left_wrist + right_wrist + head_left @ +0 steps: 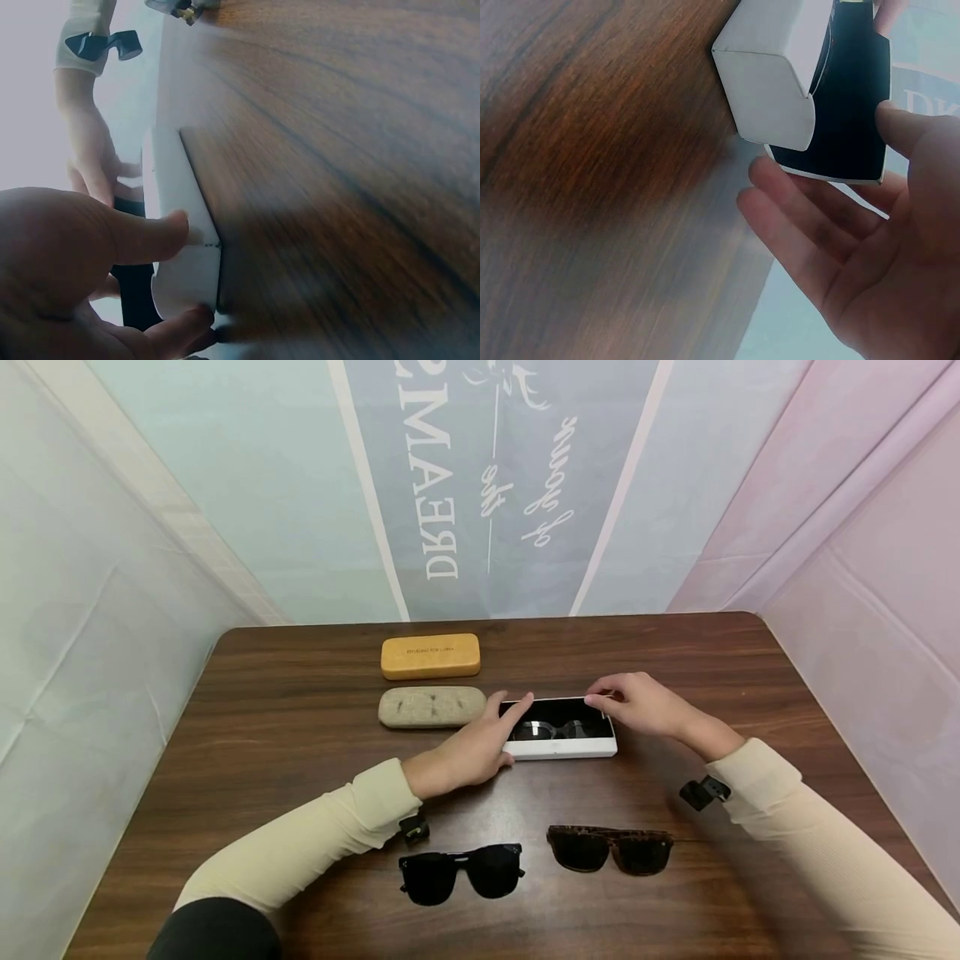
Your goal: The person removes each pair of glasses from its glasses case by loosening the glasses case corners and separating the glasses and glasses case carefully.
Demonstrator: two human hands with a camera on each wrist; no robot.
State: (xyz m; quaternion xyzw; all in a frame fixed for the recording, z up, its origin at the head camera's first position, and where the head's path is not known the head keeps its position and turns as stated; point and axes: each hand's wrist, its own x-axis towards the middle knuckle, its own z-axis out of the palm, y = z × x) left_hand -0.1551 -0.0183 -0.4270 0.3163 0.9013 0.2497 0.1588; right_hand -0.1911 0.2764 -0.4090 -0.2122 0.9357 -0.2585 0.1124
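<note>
A white glasses case (562, 749) with a black lining stands with its lid up, and dark-framed glasses (536, 732) lie inside it. My left hand (471, 753) grips the left end of the case; in the left wrist view its thumb (161, 236) presses near a corner of the white wall (189, 281). At the right end, my right hand (647, 703) pinches the raised lid. The right wrist view shows the lid's black inner side (847, 112), with the thumb on its edge and the other fingers behind and below.
A yellow glasses case (431, 657) and a greyish-beige one (427, 707) lie shut to the left. Black sunglasses (461, 874) and tortoiseshell sunglasses (611, 850) lie toward the front of the wooden table (300, 735). Printed cloth (495, 568) hangs behind the table.
</note>
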